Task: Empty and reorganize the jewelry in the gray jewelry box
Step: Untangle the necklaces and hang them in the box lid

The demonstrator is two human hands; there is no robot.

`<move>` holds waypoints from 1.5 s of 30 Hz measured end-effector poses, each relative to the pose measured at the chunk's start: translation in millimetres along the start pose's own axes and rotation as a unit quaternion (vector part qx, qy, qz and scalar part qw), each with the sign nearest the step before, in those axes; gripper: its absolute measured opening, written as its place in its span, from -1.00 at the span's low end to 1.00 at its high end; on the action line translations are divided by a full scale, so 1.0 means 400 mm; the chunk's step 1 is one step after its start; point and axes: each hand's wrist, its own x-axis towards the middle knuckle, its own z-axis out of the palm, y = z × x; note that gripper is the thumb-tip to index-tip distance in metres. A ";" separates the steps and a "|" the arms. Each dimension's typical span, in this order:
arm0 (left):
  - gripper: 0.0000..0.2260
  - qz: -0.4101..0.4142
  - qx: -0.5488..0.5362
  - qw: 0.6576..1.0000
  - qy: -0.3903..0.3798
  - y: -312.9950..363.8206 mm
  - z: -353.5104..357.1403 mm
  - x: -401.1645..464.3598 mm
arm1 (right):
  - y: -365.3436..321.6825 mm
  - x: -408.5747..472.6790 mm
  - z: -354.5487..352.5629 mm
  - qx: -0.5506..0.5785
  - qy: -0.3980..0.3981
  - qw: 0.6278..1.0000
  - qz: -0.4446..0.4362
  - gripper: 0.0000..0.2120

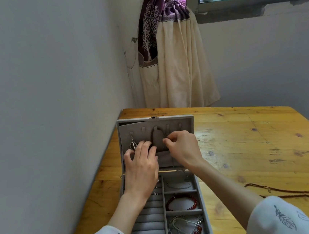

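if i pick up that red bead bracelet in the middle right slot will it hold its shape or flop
The red bead bracelet will probably sag somewhat: it looks like separate round beads on a string, not a rigid ring. The beads look glossy, so they may feel a little slippery. Strung in a loop, they are unlikely to roll far across the wooden table.

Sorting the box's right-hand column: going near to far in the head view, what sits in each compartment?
Silver chains with red beads → red bead bracelet → thin chain.
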 end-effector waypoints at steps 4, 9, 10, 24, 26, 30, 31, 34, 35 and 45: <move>-0.74 0.000 0.005 1.000 -0.030 0.001 -0.003 -0.006 | -0.004 0.011 -0.010 0.034 -0.014 0.999 0.035 -0.80; -0.66 -0.001 -0.007 0.998 -0.058 0.001 -0.015 -0.017 | -0.009 0.031 -0.013 0.148 -0.012 0.981 0.128 -0.82; -0.65 -0.002 -0.009 0.998 -0.063 0.001 -0.017 -0.018 | -0.012 0.031 -0.014 0.192 -0.019 0.969 0.153 -0.82; -0.79 -0.002 -0.045 0.997 -0.069 -0.003 -0.021 -0.018 | -0.017 0.012 0.029 0.152 0.003 0.984 0.096 -0.76; -0.80 -0.013 -0.053 0.996 -0.063 0.001 -0.021 -0.015 | -0.014 -0.003 0.020 0.039 0.014 0.999 0.022 -0.77; -0.78 -0.012 -0.065 0.995 -0.076 0.003 -0.023 -0.018 | 0.013 -0.036 -0.006 -0.027 0.031 0.998 -0.046 -0.77; -0.74 -0.012 -0.067 0.994 -0.086 0.002 -0.024 -0.019 | 0.020 -0.047 -0.011 -0.019 0.036 0.998 -0.050 -0.77; -0.64 -0.012 -0.066 0.991 -0.118 -0.001 -0.031 -0.019 | 0.049 -0.078 -0.013 0.002 0.026 0.999 -0.023 -0.80; -0.63 -0.013 -0.070 0.989 -0.126 -0.001 -0.034 -0.018 | 0.058 -0.085 -0.008 0.003 -0.001 1.000 -0.006 -0.79; -0.55 -0.006 -0.084 0.983 -0.161 -0.012 -0.055 -0.007 | 0.039 -0.094 0.060 0.046 -0.112 0.992 0.048 -0.84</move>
